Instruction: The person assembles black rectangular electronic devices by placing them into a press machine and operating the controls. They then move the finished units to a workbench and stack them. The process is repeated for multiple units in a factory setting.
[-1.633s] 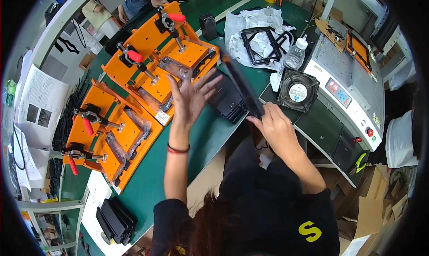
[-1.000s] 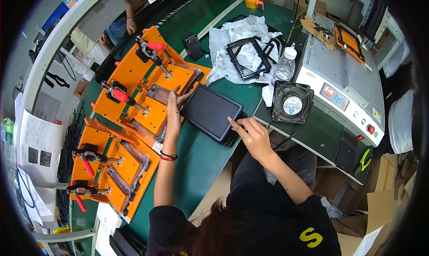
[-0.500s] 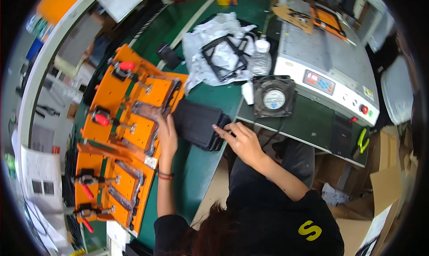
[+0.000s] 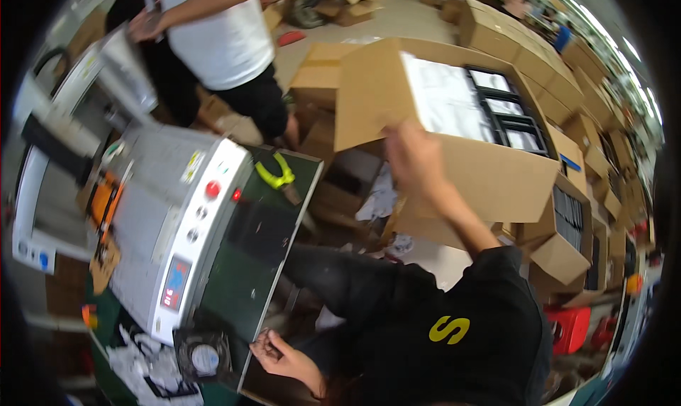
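My right hand (image 4: pixel 415 158), smeared by motion, is raised at the near left corner of a large open cardboard box (image 4: pixel 489 182), in front of its flap; its fingers cannot be made out. Inside the box lie white wrapping sheets (image 4: pixel 447 94) and a row of black plastic frames (image 4: pixel 496 107). My left hand (image 4: pixel 284 363) is down at the edge of the green worktable (image 4: pixel 245 292), fingers curled together; what they hold, if anything, is hidden. Near that hand a black square fan (image 4: pixel 204 356) sits on the table.
A grey machine (image 4: pixel 152 214) with a lit panel stands on the table, beside yellow-green pliers (image 4: pixel 277 173). Another person (image 4: pixel 220 37) in a white shirt stands beyond it. More cartons (image 4: pixel 567 214) crowd the right, near a red stool (image 4: pixel 569 328).
The view has swung right, from the orange fixtures to the cartons. My right hand has left the black rectangular parts and reached the box. My left hand is now at the table edge.
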A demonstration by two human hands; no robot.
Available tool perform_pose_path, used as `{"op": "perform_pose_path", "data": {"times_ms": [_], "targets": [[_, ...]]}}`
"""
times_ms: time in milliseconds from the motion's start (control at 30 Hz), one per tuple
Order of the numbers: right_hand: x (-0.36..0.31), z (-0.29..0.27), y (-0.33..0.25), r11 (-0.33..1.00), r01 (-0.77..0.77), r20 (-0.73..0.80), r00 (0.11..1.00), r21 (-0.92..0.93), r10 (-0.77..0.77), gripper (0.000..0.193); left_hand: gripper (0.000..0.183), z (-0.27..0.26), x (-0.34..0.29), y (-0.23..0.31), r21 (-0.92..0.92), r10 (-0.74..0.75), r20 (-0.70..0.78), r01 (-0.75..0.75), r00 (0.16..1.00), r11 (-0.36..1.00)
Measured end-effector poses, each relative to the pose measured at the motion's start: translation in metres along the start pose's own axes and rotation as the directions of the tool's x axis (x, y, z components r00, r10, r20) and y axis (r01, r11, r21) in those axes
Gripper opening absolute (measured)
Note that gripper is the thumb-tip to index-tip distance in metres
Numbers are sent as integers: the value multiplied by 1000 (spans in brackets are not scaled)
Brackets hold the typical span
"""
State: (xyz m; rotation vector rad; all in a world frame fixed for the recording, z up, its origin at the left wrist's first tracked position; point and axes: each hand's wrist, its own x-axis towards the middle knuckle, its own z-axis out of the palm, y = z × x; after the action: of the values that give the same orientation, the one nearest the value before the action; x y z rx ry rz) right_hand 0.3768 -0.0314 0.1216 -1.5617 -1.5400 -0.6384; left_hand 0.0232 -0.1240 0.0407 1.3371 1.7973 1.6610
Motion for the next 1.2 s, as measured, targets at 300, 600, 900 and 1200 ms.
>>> {"op": "perform_pose_path", "data": {"times_ms": [300,600,900,1200], "targets": [[6,-105,331,391,-360,131,570,-847,811,48,45,33,68,-23,-114,4,199,19,980,993],[11,-74,314,501,-142,340,577,-854,743,37,41,49,26,-13,-358,-119,272,215,955,909],[88,-132,272,349,-450,-215,812,-822,542,40,39,6,20,-21,-466,-148,163,208,976,860],[68,-28,-94,476,-474,491,866,741,99,29,116,34,37,41,-802,113,328,213,938,558]]}}
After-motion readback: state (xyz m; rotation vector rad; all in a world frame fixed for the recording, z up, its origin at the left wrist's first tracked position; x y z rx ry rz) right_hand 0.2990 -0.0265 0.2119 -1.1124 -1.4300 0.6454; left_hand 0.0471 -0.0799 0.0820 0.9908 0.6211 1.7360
